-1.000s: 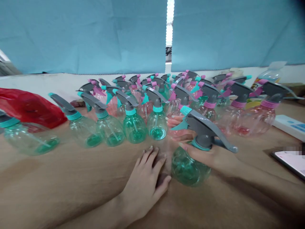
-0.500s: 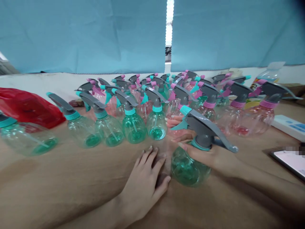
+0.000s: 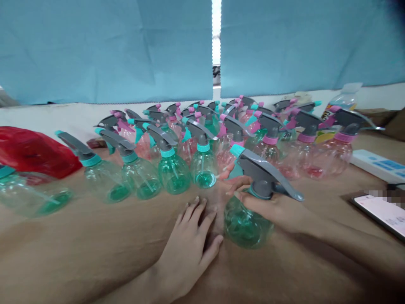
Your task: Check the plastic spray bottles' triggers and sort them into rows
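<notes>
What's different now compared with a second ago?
The fingers of the right hand have curled in, and the trigger of the green spray bottle it holds looks pulled in. The view turned slightly, so things sit further left in the picture. Nothing was let go; the left hand rests on the table as before.

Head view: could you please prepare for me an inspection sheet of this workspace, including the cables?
Surface: brown tabletop
Spray bottles: many, green and pink, grouped; liquid visible in several
Clutter: red bag at left; phone and white strip at right
Left hand: palm down, holding nothing
Right hand: gripping nearest green bottle near its neck
Cables: possibly one dark lead above phone
Surroundings: blue curtain, bright gap
</notes>
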